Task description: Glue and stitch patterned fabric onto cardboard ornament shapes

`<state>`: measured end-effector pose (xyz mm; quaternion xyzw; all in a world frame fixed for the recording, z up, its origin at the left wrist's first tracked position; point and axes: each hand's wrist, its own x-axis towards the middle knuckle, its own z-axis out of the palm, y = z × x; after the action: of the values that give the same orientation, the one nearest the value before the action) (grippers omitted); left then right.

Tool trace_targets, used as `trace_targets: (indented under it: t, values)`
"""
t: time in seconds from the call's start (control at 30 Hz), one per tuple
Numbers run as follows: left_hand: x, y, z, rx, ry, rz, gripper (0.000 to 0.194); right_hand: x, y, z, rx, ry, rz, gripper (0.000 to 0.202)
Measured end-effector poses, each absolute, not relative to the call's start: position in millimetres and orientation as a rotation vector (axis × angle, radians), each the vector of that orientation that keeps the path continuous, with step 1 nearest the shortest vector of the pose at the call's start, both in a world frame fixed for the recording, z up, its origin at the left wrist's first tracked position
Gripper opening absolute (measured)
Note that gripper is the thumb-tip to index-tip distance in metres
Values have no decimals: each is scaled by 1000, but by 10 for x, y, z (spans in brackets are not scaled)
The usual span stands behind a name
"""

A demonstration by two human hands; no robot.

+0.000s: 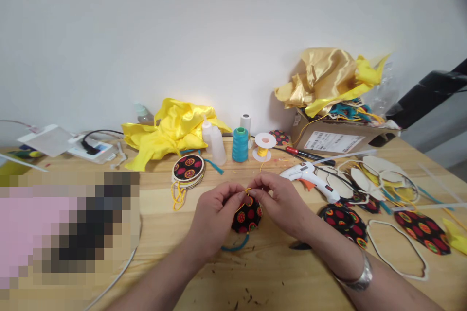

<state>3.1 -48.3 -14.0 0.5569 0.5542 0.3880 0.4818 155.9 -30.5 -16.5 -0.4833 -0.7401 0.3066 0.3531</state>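
Observation:
Both hands meet over a round black fabric piece [248, 218] with red and orange circle motifs. My left hand [221, 211] pinches yellow cord at its top edge. Opposite it, my right hand [277, 204] pinches the same yellow cord [247, 191], fingertips nearly touching the left ones. From the lower edge of the patterned piece a teal cord [237, 248] curls onto the table. Just behind stands a spool of yellow cord [264, 148], with a strand leading toward my hands. Beside that spool is a teal thread cone [240, 146].
A white glue gun [312, 179] lies right of my hands, near wooden frames [397, 272] and patterned fabric pieces [423, 231]. A finished-looking round ornament [188, 169] rests at left. Behind are yellow satin [171, 131], squeeze bottles [217, 146] and a cardboard box [328, 138] heaped with cloth.

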Motion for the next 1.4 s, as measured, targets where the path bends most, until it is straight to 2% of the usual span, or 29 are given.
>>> trace_targets:
  t: [0.37, 0.47, 0.7, 1.4]
  values:
    - [32, -447, -112, 1112, 1234, 922, 14, 1563, -306, -177, -1267, -1809, 910, 10]
    - [38, -443, -115, 1058, 1222, 928, 13, 1564, -307, -196, -1279, -1762, 838, 6]
    - [44, -451, -125, 1033, 1232, 941, 13, 1580, -314, -176, -1106, -1886, 607, 15]
    - [50, -457, -149, 1001, 1219, 976, 16, 1596, -321, -226, -1120, -2023, 549, 15]
